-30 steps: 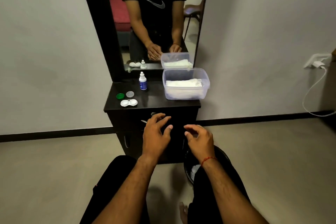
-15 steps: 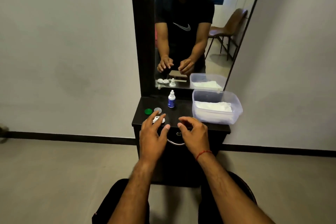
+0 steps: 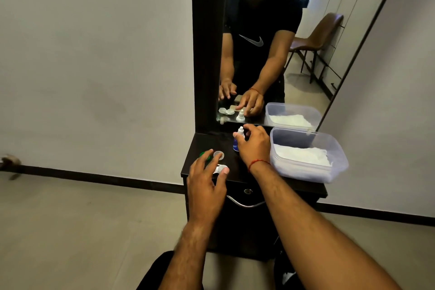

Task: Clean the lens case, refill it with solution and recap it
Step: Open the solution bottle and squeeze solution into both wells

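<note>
- A tall dark-framed mirror (image 3: 270, 37) stands at the far edge of the black wooden vanity cabinet (image 3: 207, 146), and reflects the person's arms and the things on the top.
- A clear rectangular plastic tub (image 3: 339, 148) sits on the right of the cabinet top, with folded white tissues (image 3: 303, 154) lying inside it.
- The right arm reaches far across the top, forearm angled up and to the left, a red thread around the wrist.
- The right hand (image 3: 255, 146) is arched over the small white-capped dropper bottle with a blue label (image 3: 237, 139); its fingers (image 3: 239, 138) curl around the bottle's upper part, but I cannot tell whether they have closed on it.
- The bottle stands upright near the far middle of the top, just left of the tub.
- The left hand (image 3: 207, 181) lies palm down over the near left corner, fingers spread and loosely bent, nothing clasped.
- The white two-well plastic lens case (image 3: 220, 169) lies flat on the top under that hand, showing between forefinger and thumb; the thumb tip is at its right end.
- A round clear cap (image 3: 218, 154) lies just beyond the case, apart from it.
- A round green cap (image 3: 202, 154) lies to the left of the clear one, partly hidden by a fingertip.
</note>
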